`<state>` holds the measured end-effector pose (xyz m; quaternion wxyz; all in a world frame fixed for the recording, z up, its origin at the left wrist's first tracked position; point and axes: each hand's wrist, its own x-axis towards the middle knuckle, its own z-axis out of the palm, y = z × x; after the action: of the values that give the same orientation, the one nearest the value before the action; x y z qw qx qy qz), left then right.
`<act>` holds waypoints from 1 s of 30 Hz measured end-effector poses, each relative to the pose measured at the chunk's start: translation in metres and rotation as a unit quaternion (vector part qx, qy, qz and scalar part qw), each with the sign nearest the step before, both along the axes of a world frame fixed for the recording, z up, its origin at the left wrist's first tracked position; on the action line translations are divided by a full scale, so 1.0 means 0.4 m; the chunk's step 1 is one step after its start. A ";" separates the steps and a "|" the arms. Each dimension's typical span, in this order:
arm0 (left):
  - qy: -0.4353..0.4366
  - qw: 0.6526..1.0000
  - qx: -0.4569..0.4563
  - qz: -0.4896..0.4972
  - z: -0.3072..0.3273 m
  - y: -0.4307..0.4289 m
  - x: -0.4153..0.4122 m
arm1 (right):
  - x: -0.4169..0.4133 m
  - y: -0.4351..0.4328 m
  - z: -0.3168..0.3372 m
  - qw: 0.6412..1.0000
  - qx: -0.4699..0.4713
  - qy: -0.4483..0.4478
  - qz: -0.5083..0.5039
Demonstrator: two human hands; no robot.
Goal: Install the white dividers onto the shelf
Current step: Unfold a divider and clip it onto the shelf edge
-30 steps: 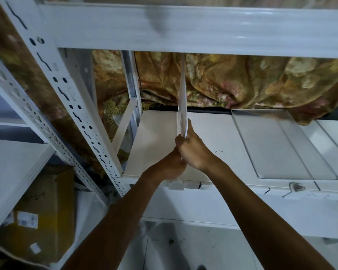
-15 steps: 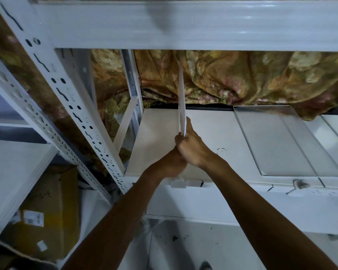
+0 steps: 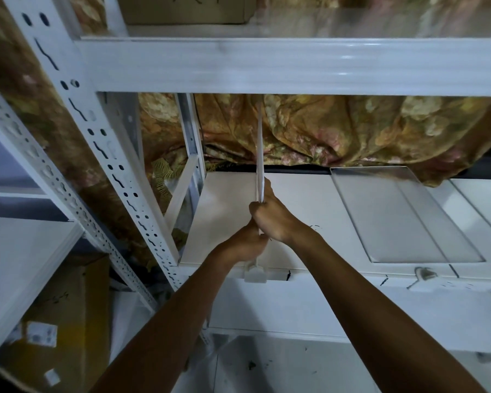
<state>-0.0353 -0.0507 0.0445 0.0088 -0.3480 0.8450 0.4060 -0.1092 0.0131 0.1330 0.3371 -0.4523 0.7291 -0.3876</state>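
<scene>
thin, flat white divider (image 3: 258,154), upright

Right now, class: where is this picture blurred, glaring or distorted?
Head view: motion blur smears the upper shelf beam; glare streaks sit right of the beam's middle; the wide lens tilts the perforated upright; the left hand and right hand gripping the white divider look dim but fairly sharp.

divider (image 3: 259,154) upright on shelf (image 3: 309,211), reaching the beam (image 3: 295,66) above | right hand (image 3: 275,219) grips its front edge, left hand (image 3: 243,246) just below | clip (image 3: 255,275) on shelf's front lip under them | panel (image 3: 403,217) flat on shelf, right | cloth (image 3: 338,129) behind | carton (image 3: 68,302) lower left
</scene>
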 end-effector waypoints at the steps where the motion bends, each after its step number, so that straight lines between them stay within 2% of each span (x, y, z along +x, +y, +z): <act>1: -0.002 1.000 0.006 -0.013 -0.003 0.000 0.004 | 0.001 0.001 0.001 1.000 0.004 -0.001 0.002; 5: -0.012 0.999 -0.035 -0.013 0.014 0.002 0.021 | 0.000 0.003 0.005 1.000 0.020 -0.009 0.011; 8: 0.017 1.000 0.020 0.010 0.055 0.036 0.054 | -0.002 0.005 0.007 1.000 0.018 -0.005 0.011; 13: -0.049 0.995 0.055 0.068 0.069 0.057 0.089 | -0.002 0.010 0.012 1.000 0.024 0.003 0.000; 16: -0.096 0.991 0.072 0.053 0.084 0.067 0.110 | 0.001 0.016 0.017 0.999 0.033 0.000 -0.001; 18: -0.081 0.992 0.087 0.046 0.099 0.080 0.121 | 0.004 0.032 0.007 0.999 0.047 0.006 0.002; 23: -0.002 0.978 0.210 -0.007 0.102 0.126 0.108 | 0.025 0.106 -0.047 0.997 0.057 -0.044 -0.035; 30: 0.067 0.975 0.201 -0.073 0.037 0.214 0.013 | -0.026 0.275 -0.099 0.985 0.093 -0.009 -0.142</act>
<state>-0.0300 0.0350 0.0594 0.0517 -0.2491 0.7677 0.5882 -0.1197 0.1231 0.0932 0.3261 -0.3069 0.8158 -0.3660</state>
